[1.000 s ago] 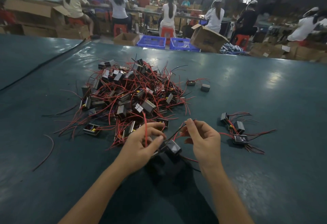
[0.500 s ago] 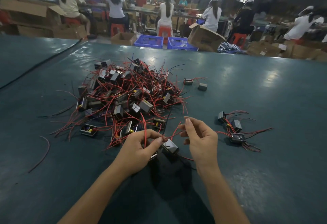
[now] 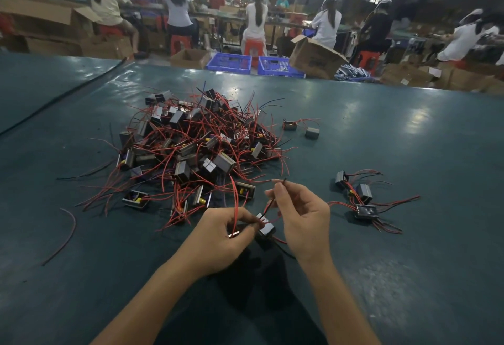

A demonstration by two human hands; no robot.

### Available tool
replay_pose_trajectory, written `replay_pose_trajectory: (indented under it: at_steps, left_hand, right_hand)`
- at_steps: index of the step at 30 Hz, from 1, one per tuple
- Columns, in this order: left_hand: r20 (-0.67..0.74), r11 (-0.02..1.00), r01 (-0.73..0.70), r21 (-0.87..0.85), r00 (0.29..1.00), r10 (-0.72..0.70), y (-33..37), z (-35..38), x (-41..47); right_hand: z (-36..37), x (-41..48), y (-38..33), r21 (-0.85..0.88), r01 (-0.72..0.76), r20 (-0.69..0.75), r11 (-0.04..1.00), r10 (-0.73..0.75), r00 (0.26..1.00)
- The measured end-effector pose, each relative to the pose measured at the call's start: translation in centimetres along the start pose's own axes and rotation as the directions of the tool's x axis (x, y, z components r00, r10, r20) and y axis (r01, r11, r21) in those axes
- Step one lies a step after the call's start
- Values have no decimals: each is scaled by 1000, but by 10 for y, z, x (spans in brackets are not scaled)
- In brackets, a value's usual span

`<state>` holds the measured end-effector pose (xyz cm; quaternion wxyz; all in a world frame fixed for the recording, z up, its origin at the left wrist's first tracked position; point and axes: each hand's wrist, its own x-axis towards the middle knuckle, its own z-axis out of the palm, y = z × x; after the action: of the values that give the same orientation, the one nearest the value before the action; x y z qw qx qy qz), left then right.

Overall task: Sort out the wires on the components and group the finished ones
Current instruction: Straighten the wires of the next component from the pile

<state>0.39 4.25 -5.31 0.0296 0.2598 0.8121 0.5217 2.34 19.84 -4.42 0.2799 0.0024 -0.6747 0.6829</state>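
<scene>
One component is held between both hands over the near part of the bench. The left hand grips it with curled fingers, and a red wire rises past those fingers. The right hand pinches a dark wire between thumb and forefinger; this wire runs from the component up to the fingertips.

Three components form a finished group just right of the right hand, their wires trailing to the right. A tangled pile of components and red wires lies beyond the hands; the number in it cannot be counted. Two single pieces lie apart beside the pile's far right edge. One loose wire lies on the bench at the left.

Two blue crates stand past the far bench edge. The right one holds pale items too blurred to identify; the contents of the left one cannot be told. One open cardboard box stands to their left, and one tilted carton to their right.
</scene>
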Motion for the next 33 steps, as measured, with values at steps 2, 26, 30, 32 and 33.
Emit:
replay_pose_trajectory:
  at_steps: [2,26,30,32,33]
  left_hand:
    - [-25,996,48,-82,998,-50,1,-1,1]
    - [-408,981,160,-107,893,-190,-13,-13,7]
    - [-418,981,179,79,899,-131,-17,-7,4]
    - [-398,975,138,172,916,-59,-20,-4,2]
    - [-393,972,109,209,919,-19,-19,-3,1]
  right_hand:
    - [0,1,2,37,-16,-50,999,18,999]
    - [-1,-1,20,-230,-199,22,953,209,978]
    - [-6,4,20,-170,-259,-11,951,261,965]
    - [-4,4,18,-65,-296,-15,953,295,955]
    - [-3,4,16,-32,-289,-21,957,288,957]
